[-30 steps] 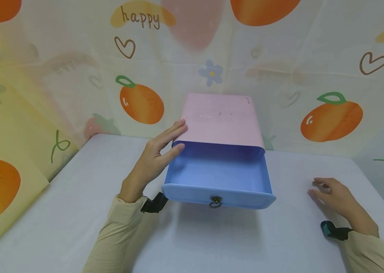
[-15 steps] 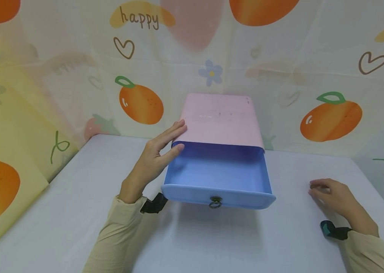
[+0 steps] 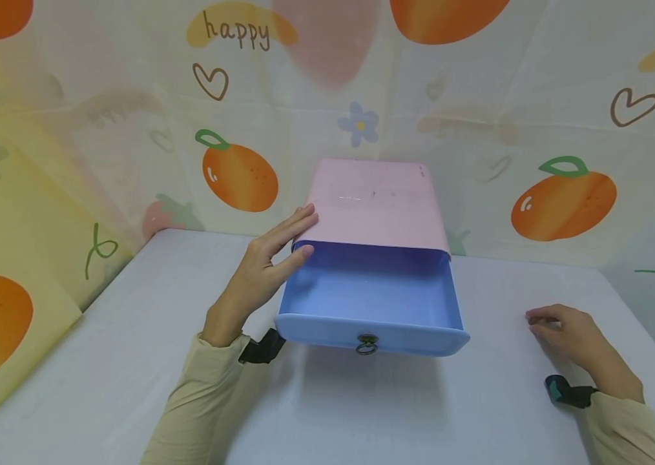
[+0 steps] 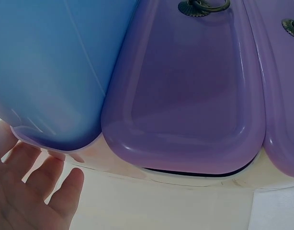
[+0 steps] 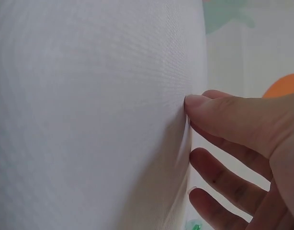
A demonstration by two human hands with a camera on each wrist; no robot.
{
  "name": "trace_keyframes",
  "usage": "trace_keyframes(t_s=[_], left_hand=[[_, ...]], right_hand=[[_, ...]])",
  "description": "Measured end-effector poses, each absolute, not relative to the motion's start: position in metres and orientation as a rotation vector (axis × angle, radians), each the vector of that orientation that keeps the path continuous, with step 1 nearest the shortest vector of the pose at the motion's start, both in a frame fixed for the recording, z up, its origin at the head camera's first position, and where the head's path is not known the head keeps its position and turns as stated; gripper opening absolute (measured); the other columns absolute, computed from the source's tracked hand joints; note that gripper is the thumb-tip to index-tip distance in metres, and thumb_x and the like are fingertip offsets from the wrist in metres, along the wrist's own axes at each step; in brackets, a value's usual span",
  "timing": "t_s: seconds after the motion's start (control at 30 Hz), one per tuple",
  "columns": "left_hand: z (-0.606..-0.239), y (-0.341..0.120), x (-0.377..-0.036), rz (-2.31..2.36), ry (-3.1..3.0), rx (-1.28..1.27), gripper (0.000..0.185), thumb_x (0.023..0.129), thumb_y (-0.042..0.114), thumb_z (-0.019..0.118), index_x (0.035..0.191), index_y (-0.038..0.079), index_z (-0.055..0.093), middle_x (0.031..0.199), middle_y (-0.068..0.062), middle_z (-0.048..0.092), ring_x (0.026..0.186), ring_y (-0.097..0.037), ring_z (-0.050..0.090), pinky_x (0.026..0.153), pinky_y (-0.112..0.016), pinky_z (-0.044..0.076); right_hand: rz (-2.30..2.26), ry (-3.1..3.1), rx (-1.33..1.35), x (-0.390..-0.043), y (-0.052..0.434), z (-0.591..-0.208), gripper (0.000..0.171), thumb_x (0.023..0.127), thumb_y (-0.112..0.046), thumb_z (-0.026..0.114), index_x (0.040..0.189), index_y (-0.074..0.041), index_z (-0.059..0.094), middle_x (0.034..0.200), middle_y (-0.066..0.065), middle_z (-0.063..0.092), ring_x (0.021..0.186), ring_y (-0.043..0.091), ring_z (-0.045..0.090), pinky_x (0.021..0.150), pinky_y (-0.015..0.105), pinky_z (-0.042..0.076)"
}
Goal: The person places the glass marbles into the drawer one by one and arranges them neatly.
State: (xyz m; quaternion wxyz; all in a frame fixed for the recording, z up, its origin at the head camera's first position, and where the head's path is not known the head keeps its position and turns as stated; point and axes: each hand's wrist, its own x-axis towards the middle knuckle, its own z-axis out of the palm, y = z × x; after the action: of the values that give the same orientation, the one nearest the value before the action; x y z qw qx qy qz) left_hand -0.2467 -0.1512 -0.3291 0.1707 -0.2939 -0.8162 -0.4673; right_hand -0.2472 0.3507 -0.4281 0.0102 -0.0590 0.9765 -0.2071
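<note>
A pink drawer case (image 3: 376, 203) stands at the back of the white table (image 3: 101, 361). Its blue top drawer (image 3: 371, 297) is pulled out, shows nothing inside, and has a brass ring pull (image 3: 367, 345) on the front. My left hand (image 3: 269, 258) lies with straight fingers against the case's front left corner. In the left wrist view the fingers (image 4: 27, 191) are spread below the blue drawer (image 4: 46, 72), beside a purple drawer (image 4: 185, 96) that is pushed in. My right hand (image 3: 566, 329) rests on the table to the right, apart from the case. Its thumb (image 5: 204, 106) presses on the cloth (image 5: 89, 96).
Cloth printed with oranges and hearts (image 3: 240, 177) hangs as walls behind and to the left of the table. A second purple drawer with its own ring pull (image 4: 291, 24) shows at the right edge of the left wrist view. Black wrist straps (image 3: 566, 391) sit on both arms.
A small dark thing seen by my right fingertips earlier is now out of sight under the hand, which has shifted slightly. The left hand and drawer have not moved.
</note>
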Motion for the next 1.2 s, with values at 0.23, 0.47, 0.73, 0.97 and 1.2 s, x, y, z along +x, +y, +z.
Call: trace_keyframes(t_s=[0.23, 0.47, 0.73, 0.97, 1.2], left_hand=[[-0.329, -0.152, -0.247, -1.333, -2.311, -0.844, 0.048, 0.099, 0.018, 0.059, 0.147, 0.017, 0.05, 0.158, 0.005, 0.041, 0.15, -0.01, 0.031, 0.122, -0.043, 0.031], [-0.328, -0.152, -0.246, -1.338, -2.312, -0.84, 0.049, 0.098, 0.017, 0.059, 0.147, 0.017, 0.05, 0.158, 0.006, 0.04, 0.15, -0.009, 0.031, 0.122, -0.042, 0.031], [-0.328, -0.151, -0.245, -1.34, -2.311, -0.836, 0.05, 0.098, 0.016, 0.059, 0.147, 0.017, 0.05, 0.158, 0.005, 0.04, 0.149, -0.009, 0.032, 0.121, -0.042, 0.032], [-0.329, -0.151, -0.246, -1.337, -2.308, -0.838, 0.05, 0.098, 0.015, 0.059, 0.147, 0.016, 0.05, 0.158, 0.005, 0.04, 0.149, -0.01, 0.032, 0.121, -0.042, 0.032], [-0.329, -0.151, -0.246, -1.341, -2.309, -0.84, 0.049, 0.098, 0.015, 0.059, 0.147, 0.016, 0.05, 0.158, 0.005, 0.041, 0.149, -0.009, 0.032, 0.121, -0.042, 0.032]], right_hand=[[-0.627, 3.055, -0.195, -0.247, 0.35, -0.428, 0.026, 0.091, -0.006, 0.064, 0.111, 0.01, 0.067, 0.115, 0.034, 0.064, 0.11, 0.052, 0.054, 0.092, 0.067, 0.047], [-0.636, 3.035, -0.158, -0.247, 0.352, -0.425, 0.033, 0.095, -0.015, 0.064, 0.117, 0.009, 0.065, 0.12, 0.034, 0.063, 0.113, 0.053, 0.051, 0.093, 0.067, 0.047], [-0.632, 3.03, -0.166, -0.248, 0.349, -0.42, 0.034, 0.095, -0.015, 0.064, 0.119, 0.008, 0.064, 0.121, 0.033, 0.063, 0.114, 0.053, 0.051, 0.093, 0.068, 0.045], [-0.618, 3.053, -0.171, -0.246, 0.343, -0.414, 0.033, 0.094, -0.015, 0.066, 0.118, 0.007, 0.066, 0.12, 0.033, 0.064, 0.114, 0.054, 0.05, 0.093, 0.07, 0.043], [-0.628, 3.066, -0.208, -0.244, 0.34, -0.41, 0.032, 0.093, -0.013, 0.067, 0.119, 0.007, 0.065, 0.119, 0.032, 0.065, 0.116, 0.053, 0.05, 0.093, 0.07, 0.044]])
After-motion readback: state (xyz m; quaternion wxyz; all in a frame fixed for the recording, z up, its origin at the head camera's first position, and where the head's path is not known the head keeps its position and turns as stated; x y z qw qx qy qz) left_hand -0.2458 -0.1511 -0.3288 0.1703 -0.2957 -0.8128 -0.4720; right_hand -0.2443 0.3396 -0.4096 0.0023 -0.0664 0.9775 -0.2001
